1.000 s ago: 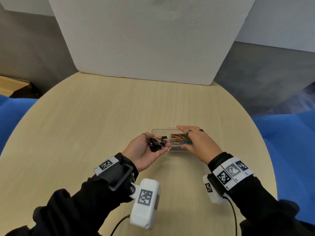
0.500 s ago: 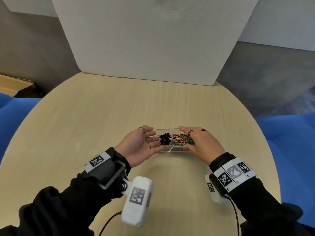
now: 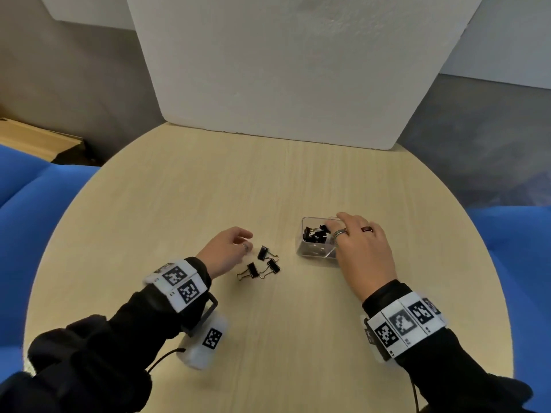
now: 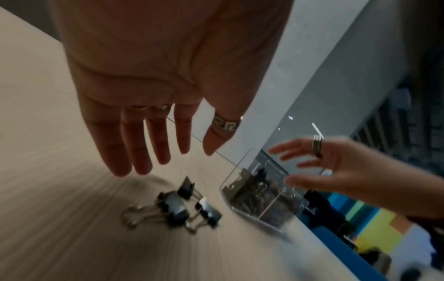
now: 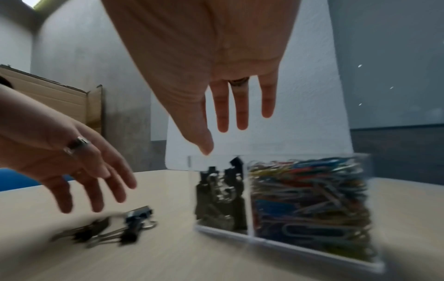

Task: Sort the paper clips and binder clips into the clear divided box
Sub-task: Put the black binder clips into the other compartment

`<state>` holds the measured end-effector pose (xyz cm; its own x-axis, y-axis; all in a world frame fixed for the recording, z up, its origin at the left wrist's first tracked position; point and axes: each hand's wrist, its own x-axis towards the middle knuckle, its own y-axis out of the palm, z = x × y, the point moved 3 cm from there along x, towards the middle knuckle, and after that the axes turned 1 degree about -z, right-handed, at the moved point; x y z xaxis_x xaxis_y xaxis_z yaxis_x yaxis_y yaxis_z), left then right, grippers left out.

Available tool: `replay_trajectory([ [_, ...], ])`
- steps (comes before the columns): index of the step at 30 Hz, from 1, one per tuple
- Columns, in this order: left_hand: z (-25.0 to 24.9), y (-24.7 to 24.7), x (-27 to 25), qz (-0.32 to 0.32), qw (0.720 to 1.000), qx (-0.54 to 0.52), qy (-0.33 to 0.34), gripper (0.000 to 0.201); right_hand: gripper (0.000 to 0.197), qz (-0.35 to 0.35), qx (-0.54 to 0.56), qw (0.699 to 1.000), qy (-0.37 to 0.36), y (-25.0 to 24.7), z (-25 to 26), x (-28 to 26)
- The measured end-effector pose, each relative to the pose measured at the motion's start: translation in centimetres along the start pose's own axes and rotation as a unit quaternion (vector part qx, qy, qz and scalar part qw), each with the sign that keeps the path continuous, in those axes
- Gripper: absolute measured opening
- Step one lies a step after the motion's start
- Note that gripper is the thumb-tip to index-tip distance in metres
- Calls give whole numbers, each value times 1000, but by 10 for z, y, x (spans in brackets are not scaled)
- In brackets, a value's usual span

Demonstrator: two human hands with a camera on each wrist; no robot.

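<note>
Beside the clear box (image 3: 313,251), three binder clips (image 3: 262,263) newly on table.

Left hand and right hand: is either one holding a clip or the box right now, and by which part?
Nothing is held. The left hand hovers open beside three loose binder clips on the table; the right hand is open over the clear divided box.

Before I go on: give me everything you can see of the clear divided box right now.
The clear divided box is a small rectangular container of transparent, plastic-looking walls, open on top, sitting flat on the wooden table. One partition splits it in two: its left compartment holds black binder clips, the right one is packed with colored paper clips. The right hand hovers open above it, covering the paper-clip side from the head view; contact is unclear. Three loose binder clips lie apart to its left.
</note>
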<state>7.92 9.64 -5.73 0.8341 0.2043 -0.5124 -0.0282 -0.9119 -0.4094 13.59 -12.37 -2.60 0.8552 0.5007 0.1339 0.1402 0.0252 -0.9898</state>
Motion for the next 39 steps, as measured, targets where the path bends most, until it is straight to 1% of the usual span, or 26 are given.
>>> replay_trajectory([
  [2, 11, 7, 5, 10, 996, 88, 22, 34, 55, -25, 20, 999, -33, -4, 22, -2],
  [4, 20, 16, 8, 22, 990, 135, 33, 41, 50, -15, 63, 996, -66, 1, 44, -4],
  [6, 24, 23, 11, 22, 982, 182, 48, 46, 47, 36, 105, 990, -83, 8, 64, -6],
  [8, 26, 28, 12, 8, 976, 210, 64, 47, 45, 106, 131, 983, -76, 22, 76, -5],
  [9, 26, 29, 12, 0, 974, 217, 70, 46, 45, 140, 134, 978, -73, 30, 79, -5],
  [10, 26, 31, 13, -8, 972, 223, 76, 43, 46, 161, 132, 976, -72, 37, 80, -5],
  [13, 28, 31, 13, -21, 970, 224, 92, 31, 44, 187, 148, 969, -59, 52, 82, -4],
  [15, 29, 29, 12, -27, 972, 210, 98, 29, 40, 192, 152, 968, -53, 58, 82, -3],
  [19, 27, 24, 11, -51, 988, 106, 96, 29, 32, 205, 149, 967, -30, 60, 80, -4],
  [22, 24, 25, 19, -18, 996, 63, 57, 20, 32, 227, 151, 962, -22, 57, 81, -9],
  [23, 23, 27, 22, -6, 997, 63, 47, 18, 32, 231, 156, 960, -19, 56, 81, -11],
  [24, 21, 29, 25, 1, 996, 81, 46, 19, 32, 231, 169, 958, -12, 53, 80, -13],
  [26, 18, 34, 29, 0, 985, 164, 60, 33, 31, 215, 201, 956, 3, 46, 76, -17],
  [28, 14, 38, 32, -13, 965, 242, 96, 48, 31, 182, 230, 956, 20, 35, 65, -19],
  [30, 11, 44, 35, -4, 950, 289, 121, 53, 29, 140, 257, 955, 43, 21, 51, -19],
  [32, 11, 49, 37, 11, 942, 310, 130, 49, 27, 101, 275, 954, 68, 8, 34, -17],
  [35, 10, 51, 39, 13, 946, 293, 138, 38, 25, 58, 288, 950, 103, -4, 14, -11],
  [37, 11, 51, 40, 19, 950, 278, 137, 33, 24, 42, 274, 955, 109, -7, 7, -3],
  [39, 12, 50, 41, 19, 952, 272, 136, 34, 24, 42, 238, 964, 105, -6, 5, 5],
])
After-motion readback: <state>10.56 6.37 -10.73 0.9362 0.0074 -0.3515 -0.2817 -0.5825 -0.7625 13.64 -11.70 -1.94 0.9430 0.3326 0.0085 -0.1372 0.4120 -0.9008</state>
